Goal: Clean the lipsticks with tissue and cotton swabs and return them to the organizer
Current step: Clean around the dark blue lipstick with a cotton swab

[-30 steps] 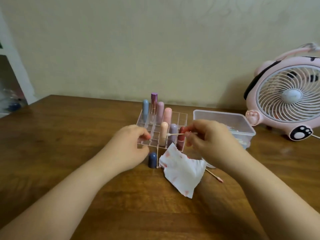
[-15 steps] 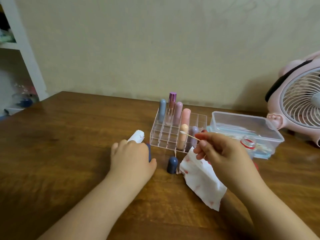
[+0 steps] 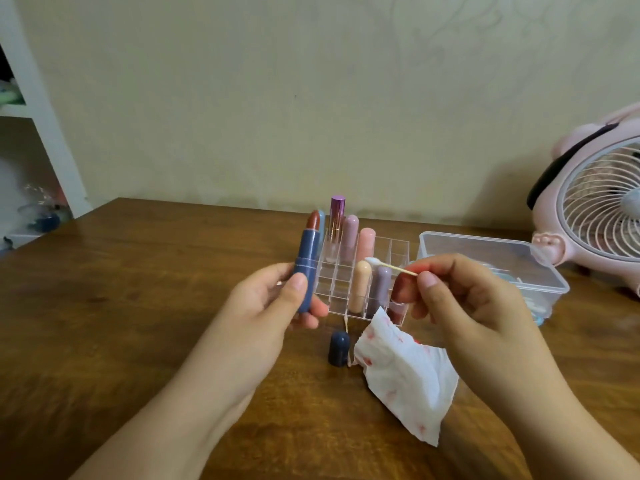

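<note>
My left hand (image 3: pixel 266 306) grips an uncapped blue lipstick (image 3: pixel 306 261) upright, its brown-red tip raised to the left of the clear organizer (image 3: pixel 398 247). Between thumb and fingers, my right hand (image 3: pixel 467 299) pinches a cotton swab (image 3: pixel 389 265), its white tip pointing left over the organizer. Several capped lipsticks stand in the organizer, among them a purple one (image 3: pixel 336 220) and a peach one (image 3: pixel 360 289). The dark blue cap (image 3: pixel 338 348) stands on the table in front. A white tissue (image 3: pixel 405 375) with red smears lies beside the cap.
A clear plastic box (image 3: pixel 485 251) of swabs sits to the right of the organizer, partly behind my right hand. A pink fan (image 3: pixel 595 216) stands at the far right. A white shelf (image 3: pixel 41 126) is at the left, beyond the wooden table (image 3: pixel 121 306).
My left hand has lifted the blue lipstick from the table and now holds it upright. My right hand keeps the swab in much the same place.
</note>
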